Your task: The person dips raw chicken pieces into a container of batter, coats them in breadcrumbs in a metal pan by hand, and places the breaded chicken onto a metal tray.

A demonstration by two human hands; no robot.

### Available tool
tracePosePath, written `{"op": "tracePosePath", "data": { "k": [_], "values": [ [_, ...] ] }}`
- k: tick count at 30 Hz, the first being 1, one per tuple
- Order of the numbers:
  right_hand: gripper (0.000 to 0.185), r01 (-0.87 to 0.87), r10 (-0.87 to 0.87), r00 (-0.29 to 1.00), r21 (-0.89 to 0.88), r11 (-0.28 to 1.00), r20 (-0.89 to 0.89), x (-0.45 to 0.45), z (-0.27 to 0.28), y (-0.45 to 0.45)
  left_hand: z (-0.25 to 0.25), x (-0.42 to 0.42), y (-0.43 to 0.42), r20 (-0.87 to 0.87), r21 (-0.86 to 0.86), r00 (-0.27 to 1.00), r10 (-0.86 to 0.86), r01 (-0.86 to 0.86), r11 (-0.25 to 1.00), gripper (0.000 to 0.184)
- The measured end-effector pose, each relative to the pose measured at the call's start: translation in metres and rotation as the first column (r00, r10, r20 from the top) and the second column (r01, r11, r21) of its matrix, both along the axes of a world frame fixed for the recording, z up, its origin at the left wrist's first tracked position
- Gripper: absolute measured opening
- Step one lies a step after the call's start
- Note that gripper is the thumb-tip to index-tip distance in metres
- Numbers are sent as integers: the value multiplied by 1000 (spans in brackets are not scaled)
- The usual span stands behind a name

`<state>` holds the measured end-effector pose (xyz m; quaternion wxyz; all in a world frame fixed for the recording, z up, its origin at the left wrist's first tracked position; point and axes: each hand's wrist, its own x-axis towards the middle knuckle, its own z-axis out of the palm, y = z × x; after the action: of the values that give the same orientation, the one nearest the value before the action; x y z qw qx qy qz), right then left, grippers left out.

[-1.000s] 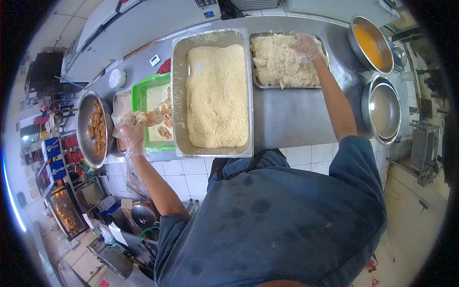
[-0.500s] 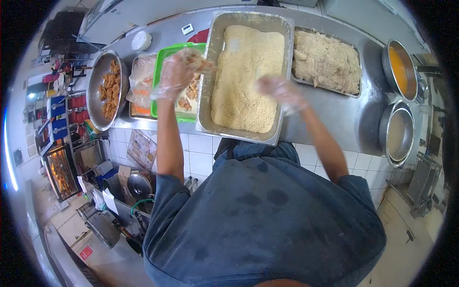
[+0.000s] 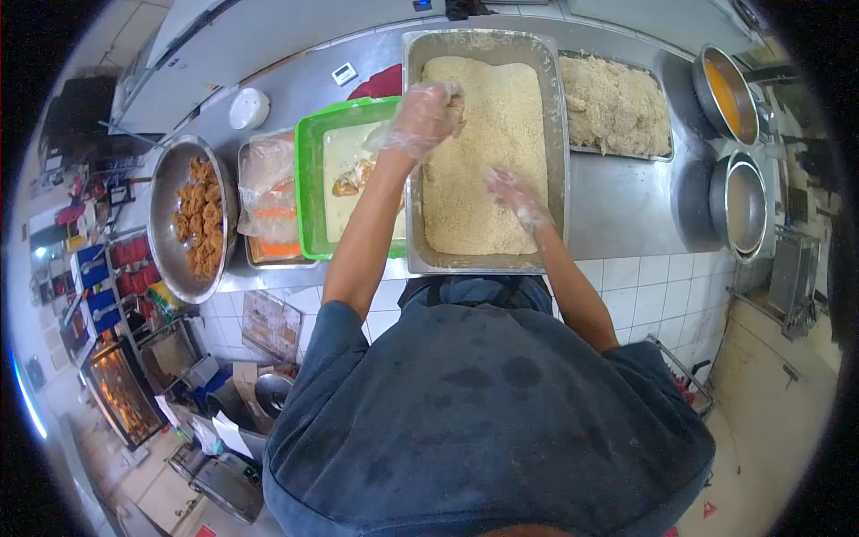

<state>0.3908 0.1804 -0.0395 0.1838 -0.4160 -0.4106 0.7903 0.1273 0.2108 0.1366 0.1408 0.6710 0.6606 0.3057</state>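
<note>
A deep metal pan [image 3: 486, 262] holds pale, crumbly breading flour [image 3: 479, 166]. Over the pan's left side is my left hand [image 3: 424, 119], in a clear plastic glove. Its fingers are closed around a piece of raw chicken [image 3: 457, 106], mostly hidden by the hand. My right hand [image 3: 517, 195], gloved and dusted with flour, is low over the flour with its fingers spread and nothing in them. Left of the pan is a green tub [image 3: 309, 183] of white batter [image 3: 353, 215], where a few chicken pieces [image 3: 352, 182] show beneath my left forearm.
A tray of floured pieces [image 3: 616, 106] lies to the right. Farther right are a bowl of orange liquid [image 3: 727, 92] and stacked metal bowls [image 3: 741, 208]. On the left are a plastic-covered tray [image 3: 268, 192], a bowl of fried chicken [image 3: 202, 219], a white tub [image 3: 249, 108] and a small timer [image 3: 344, 73].
My left hand has carried the chicken piece rightward from over the green tub to above the flour. My right hand has moved slightly lower over the flour. The view has shifted a little.
</note>
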Motion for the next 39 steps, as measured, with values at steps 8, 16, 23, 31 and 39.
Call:
{"op": "tracePosePath", "data": {
  "k": [8,16,23,31,39],
  "values": [
    [57,75,-119,957,173,982,264,47,34,-48,-61,41,-2,-56,-329,990,-131,105,938,21],
    [52,-447,-348,625,686,574,699,-1,10,17,-18,-7,-106,320,-296,933,164,-66,953,30],
    [30,-883,-333,420,465,67,844,24,-65,7,-96,-128,-145,-149,-344,827,543,-558,755,42],
    [59,-461,354,547,-80,884,758,-5,78,-24,-205,-160,-163,-377,-531,909,179,-371,762,49],
    [59,-93,117,978,-142,985,170,-53,12,-47,-187,-161,-169,-289,-629,928,237,-370,683,50]
  ]
}}
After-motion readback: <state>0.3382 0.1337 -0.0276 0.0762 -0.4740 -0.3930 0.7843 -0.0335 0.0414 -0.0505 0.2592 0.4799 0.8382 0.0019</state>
